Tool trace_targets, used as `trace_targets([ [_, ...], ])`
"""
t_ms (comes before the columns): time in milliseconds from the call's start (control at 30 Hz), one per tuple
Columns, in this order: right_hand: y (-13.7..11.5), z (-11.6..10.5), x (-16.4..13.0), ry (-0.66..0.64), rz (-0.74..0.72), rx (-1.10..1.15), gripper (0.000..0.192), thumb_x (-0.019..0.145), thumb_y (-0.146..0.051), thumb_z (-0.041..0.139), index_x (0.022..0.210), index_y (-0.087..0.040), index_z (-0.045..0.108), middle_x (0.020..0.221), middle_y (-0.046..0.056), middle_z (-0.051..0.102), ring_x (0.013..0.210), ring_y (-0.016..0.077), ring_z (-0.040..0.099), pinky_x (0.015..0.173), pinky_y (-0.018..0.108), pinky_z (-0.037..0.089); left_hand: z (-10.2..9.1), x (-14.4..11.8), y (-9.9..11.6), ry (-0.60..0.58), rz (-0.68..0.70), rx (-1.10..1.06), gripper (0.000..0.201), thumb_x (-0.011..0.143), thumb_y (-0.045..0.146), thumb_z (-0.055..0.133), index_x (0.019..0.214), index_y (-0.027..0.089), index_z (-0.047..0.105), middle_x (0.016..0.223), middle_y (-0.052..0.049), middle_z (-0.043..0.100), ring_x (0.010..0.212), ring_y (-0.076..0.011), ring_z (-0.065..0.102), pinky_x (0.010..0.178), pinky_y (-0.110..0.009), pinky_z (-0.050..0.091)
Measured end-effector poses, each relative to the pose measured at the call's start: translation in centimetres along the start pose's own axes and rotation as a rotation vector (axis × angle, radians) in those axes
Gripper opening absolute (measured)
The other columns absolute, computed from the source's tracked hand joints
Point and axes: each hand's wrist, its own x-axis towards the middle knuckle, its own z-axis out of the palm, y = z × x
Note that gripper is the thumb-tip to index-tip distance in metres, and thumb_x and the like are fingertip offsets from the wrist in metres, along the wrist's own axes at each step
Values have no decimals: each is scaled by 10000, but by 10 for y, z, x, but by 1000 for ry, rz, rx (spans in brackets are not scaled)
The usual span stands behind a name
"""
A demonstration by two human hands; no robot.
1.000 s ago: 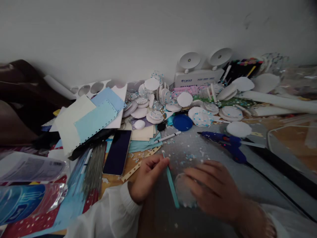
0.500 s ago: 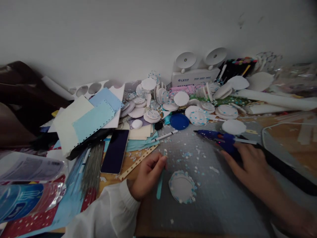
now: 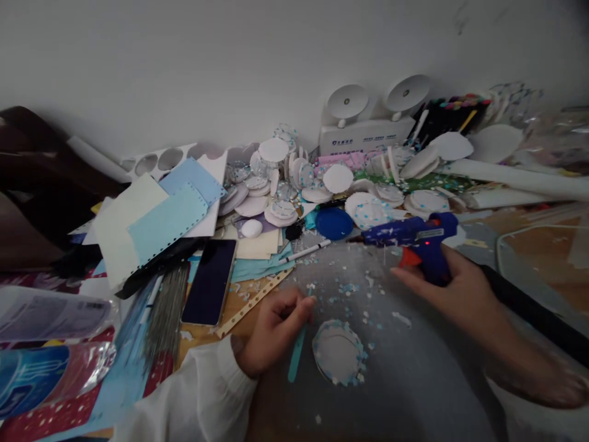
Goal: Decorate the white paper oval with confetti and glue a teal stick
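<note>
My left hand (image 3: 285,325) has its fingers curled, thumb and forefinger pinched at the upper part of a flat teal craft stick (image 3: 297,355). That stick slants down toward me over the grey mat. My right hand (image 3: 453,282) is shut on the handle of a blue hot glue gun (image 3: 405,232) with an orange trigger and a small red light. Its nozzle points left, just above the mat. Between my hands, nearer to me, lies a round white disc (image 3: 338,353) edged with small blue and white flower-like pieces. Similar bits (image 3: 350,288) are scattered beyond it.
Many white discs (image 3: 338,179) are heaped along the back, near a white box with two round lamps (image 3: 365,136). A blue lid (image 3: 334,223), a pen (image 3: 306,250) and a phone (image 3: 209,282) lie closer. Papers (image 3: 168,215) and a plastic bottle (image 3: 46,377) are at left.
My right hand has lifted the glue gun from lying low near the mat and turned it upright, with the handle now in my grip. My left hand and the craft stick have shifted slightly.
</note>
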Motion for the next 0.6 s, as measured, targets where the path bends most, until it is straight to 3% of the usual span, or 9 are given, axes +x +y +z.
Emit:
trace_targets([
  [67, -2, 9, -8, 23, -18, 39, 396, 557, -576, 687, 674, -220, 557, 530, -25, 565, 450, 166, 496, 416, 284, 399, 0, -1, 1, -12, -2, -11, 510, 876, 550, 515, 552, 158, 475, 545, 25, 435, 535, -95, 395, 524, -215, 325],
  [167, 5, 16, -22, 45, -155, 48, 310, 597, -500, 679, 583, -235, 518, 441, -46, 521, 367, 144, 451, 356, 263, 352, 1, -1, 3, -28, 9, -18, 500, 882, 518, 527, 539, 161, 461, 537, 24, 443, 524, -90, 395, 513, -210, 322],
  [400, 10, 16, -32, 78, -356, -64, 237, 659, -371, 641, 565, -249, 462, 382, -67, 496, 287, 122, 415, 298, 242, 287, 1, -3, 7, -59, 28, -14, 501, 895, 492, 530, 524, 157, 495, 519, 8, 484, 509, -88, 426, 495, -205, 334],
  [600, 7, 18, -33, 154, -513, -206, 268, 729, -417, 587, 583, -255, 432, 362, -50, 498, 267, 131, 435, 293, 243, 320, 1, -4, 8, -73, 74, 18, 508, 913, 476, 518, 525, 148, 528, 523, 1, 482, 512, -86, 430, 498, -212, 329],
])
